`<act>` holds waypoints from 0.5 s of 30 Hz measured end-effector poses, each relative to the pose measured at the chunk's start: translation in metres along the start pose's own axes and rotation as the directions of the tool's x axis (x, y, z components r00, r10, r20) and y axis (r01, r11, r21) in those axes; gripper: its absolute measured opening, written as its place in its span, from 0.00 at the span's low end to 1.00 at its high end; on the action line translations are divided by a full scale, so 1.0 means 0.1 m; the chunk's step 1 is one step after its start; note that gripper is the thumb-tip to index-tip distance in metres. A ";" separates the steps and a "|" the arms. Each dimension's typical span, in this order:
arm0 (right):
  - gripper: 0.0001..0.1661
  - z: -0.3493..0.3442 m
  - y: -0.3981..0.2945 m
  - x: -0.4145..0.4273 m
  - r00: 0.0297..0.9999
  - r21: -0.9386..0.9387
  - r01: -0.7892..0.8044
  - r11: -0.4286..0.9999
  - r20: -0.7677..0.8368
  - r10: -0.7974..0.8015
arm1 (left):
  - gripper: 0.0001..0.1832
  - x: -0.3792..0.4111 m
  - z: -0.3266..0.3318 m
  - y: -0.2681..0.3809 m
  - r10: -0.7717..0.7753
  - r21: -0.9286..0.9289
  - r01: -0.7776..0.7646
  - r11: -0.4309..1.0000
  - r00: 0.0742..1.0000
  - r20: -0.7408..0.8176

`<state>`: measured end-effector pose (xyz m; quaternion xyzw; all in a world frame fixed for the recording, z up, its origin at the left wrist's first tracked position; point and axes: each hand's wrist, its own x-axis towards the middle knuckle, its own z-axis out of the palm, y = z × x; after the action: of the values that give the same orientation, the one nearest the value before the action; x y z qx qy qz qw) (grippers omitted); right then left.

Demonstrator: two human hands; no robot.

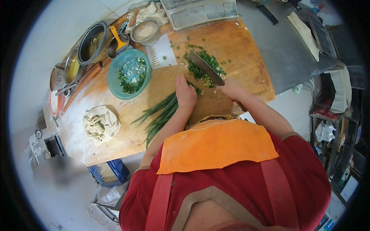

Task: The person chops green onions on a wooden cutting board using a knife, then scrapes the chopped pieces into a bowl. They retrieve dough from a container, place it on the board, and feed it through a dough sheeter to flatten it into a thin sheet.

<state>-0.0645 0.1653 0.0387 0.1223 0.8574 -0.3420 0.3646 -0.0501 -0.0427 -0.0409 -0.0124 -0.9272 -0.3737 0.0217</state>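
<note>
On the wooden board (237, 57), my right hand (232, 89) grips a cleaver (206, 68) by its handle. The blade lies over a pile of chopped green onions (199, 70). My left hand (186, 92) rests on a bunch of whole green onions (164, 111), fingers holding it down near the cut ends; the leaves trail towards my body. Left of this stands a teal bowl (112, 78) holding more chopped greens and some white bits. A lump of dough (111, 122) with green bits in it sits at the board's left.
A white notched plastic scraper (160, 55) lies beyond the bowl. Metal pots (82, 43), a sieve (144, 30) and a rolling pin (82, 86) line the far left edge. A scale-like metal tray (202, 14) stands at the back; a grey counter (260, 37) adjoins on the right.
</note>
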 end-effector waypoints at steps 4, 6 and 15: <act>0.25 -0.07 0.08 -0.25 0.994 0.143 0.056 0.988 -0.100 -0.042 | 0.38 -0.04 -0.18 0.08 -0.033 0.304 -0.021 0.952 0.985 0.171; 0.25 -0.05 0.19 -0.28 0.980 0.096 0.136 0.986 -0.157 -0.120 | 0.43 -0.17 -0.28 0.11 0.024 0.463 -0.121 0.878 0.977 0.210; 0.18 0.20 0.19 -0.50 0.872 -0.381 0.327 0.865 -0.230 -0.431 | 0.41 -0.15 -0.02 0.04 0.107 0.278 -0.161 0.947 0.974 0.200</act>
<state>-0.0099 0.1679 0.0551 -0.0619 0.9554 -0.2359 0.1665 -0.0352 -0.0414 -0.0377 -0.1065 -0.9673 -0.2272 -0.0361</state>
